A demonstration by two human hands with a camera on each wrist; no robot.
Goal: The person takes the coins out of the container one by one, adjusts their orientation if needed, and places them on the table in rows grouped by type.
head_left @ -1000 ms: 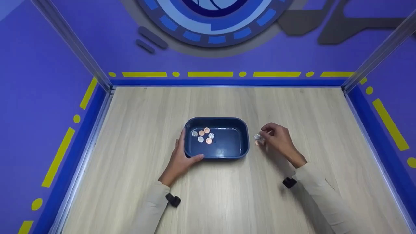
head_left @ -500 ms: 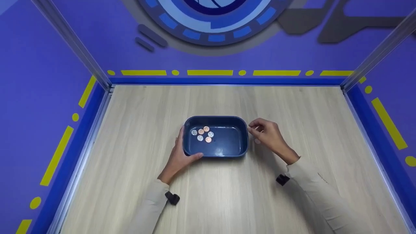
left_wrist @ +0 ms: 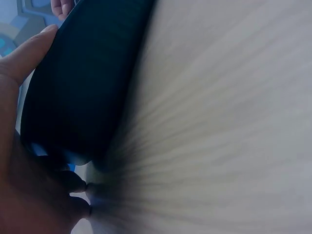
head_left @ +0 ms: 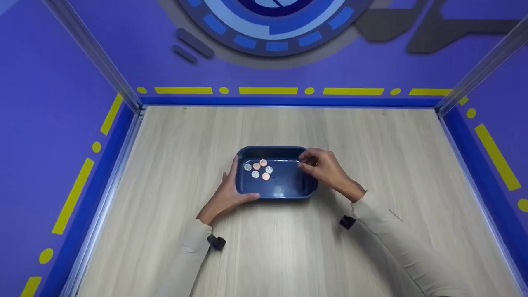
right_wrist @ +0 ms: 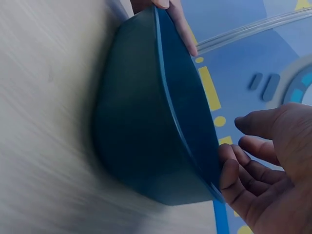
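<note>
A dark blue rectangular tray (head_left: 288, 181) stands on the table. Several coins (head_left: 256, 166), silver and copper, lie flat in its left half. My left hand (head_left: 227, 196) grips the tray's left end, thumb along the near rim and fingers around the outer side. Over the tray's right rim is my right hand (head_left: 326, 167), thumb and index finger brought close together. It pinches a coin, almost wholly hidden by the fingertips. In the right wrist view the other fingers (right_wrist: 239, 190) curl beside the tray rim. The table spot under the right hand is hidden.
The pale wooden table (head_left: 264, 251) extends around the tray. Blue walls (head_left: 264, 78) with yellow dashes enclose its back and sides. Metal posts (head_left: 99, 53) stand at the back corners.
My right hand has moved left from beside the coins on the table to above the tray's right end. My left hand and the coins in the tray have stayed in place.
</note>
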